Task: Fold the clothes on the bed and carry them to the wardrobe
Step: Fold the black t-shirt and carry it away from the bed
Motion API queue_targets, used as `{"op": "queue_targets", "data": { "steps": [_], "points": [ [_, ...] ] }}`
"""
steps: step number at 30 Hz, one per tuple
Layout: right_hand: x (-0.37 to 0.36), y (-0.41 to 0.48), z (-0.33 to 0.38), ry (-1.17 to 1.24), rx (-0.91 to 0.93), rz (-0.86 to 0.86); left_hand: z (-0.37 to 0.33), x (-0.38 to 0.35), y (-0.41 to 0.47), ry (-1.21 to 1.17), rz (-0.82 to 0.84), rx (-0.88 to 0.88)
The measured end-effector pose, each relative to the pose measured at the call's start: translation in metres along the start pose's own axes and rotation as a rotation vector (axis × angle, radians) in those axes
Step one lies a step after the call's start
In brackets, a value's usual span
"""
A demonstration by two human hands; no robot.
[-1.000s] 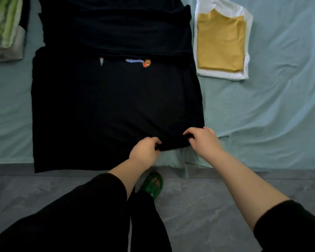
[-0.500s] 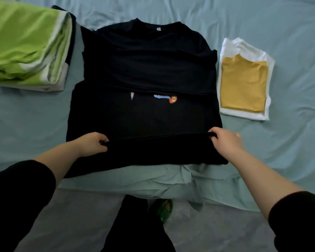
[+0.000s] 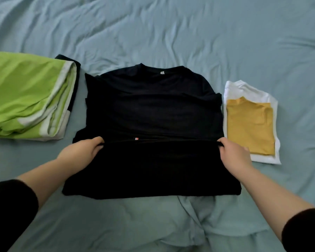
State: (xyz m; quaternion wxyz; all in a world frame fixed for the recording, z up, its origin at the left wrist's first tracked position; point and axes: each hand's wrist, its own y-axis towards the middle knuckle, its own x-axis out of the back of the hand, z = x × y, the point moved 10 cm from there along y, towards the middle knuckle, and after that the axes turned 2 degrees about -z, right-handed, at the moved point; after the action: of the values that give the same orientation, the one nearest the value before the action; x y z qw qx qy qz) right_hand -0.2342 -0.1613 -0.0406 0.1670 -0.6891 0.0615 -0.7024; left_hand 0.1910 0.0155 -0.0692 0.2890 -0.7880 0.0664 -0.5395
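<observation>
- Head view looks down on a black T-shirt point(image 3: 153, 106) of soft matte knit. It lies flat mid-bed on the wrinkled pale blue sheet point(image 3: 171, 33), round collar at the far end.
- Its near part is doubled over, making a straight edge across the middle.
- Left hand point(image 3: 82, 151) pinches that edge's left end with curled fingers; right hand point(image 3: 233, 151) pinches the right end.
- Left: thick green-and-white folded pile point(image 3: 22, 99).
- Right: rectangular mustard top point(image 3: 249, 126) on a white folded garment point(image 3: 244, 88).

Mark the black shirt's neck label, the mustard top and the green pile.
neck label point(image 3: 161, 73), head view, white tag itself
mustard top point(image 3: 249, 124), head view, its middle
green pile point(image 3: 24, 91), head view, top layer
</observation>
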Motion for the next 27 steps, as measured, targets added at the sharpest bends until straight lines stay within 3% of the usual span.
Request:
{"op": "queue_targets", "data": {
  "steps": [7, 12, 17, 19, 27],
  "points": [
    [0.050, 0.101, 0.036, 0.009, 0.117, -0.133, -0.019, 0.096, 0.093, 0.137, -0.202, -0.130],
    [0.055, 0.151, 0.051, -0.019, 0.123, -0.190, -0.032, 0.124, 0.137, 0.220, -0.396, -0.212],
    [0.019, 0.155, 0.064, -0.269, 0.248, -0.080, -0.012, 0.079, 0.153, 0.247, -0.142, -0.163],
    [0.013, 0.152, 0.069, -0.403, 0.304, -0.091, -0.014, 0.080, 0.150, 0.321, -0.225, -0.210],
    [0.094, 0.202, 0.083, -0.274, 0.217, -0.381, -0.044, 0.169, 0.164, 0.455, -0.500, -0.250]
  ]
}}
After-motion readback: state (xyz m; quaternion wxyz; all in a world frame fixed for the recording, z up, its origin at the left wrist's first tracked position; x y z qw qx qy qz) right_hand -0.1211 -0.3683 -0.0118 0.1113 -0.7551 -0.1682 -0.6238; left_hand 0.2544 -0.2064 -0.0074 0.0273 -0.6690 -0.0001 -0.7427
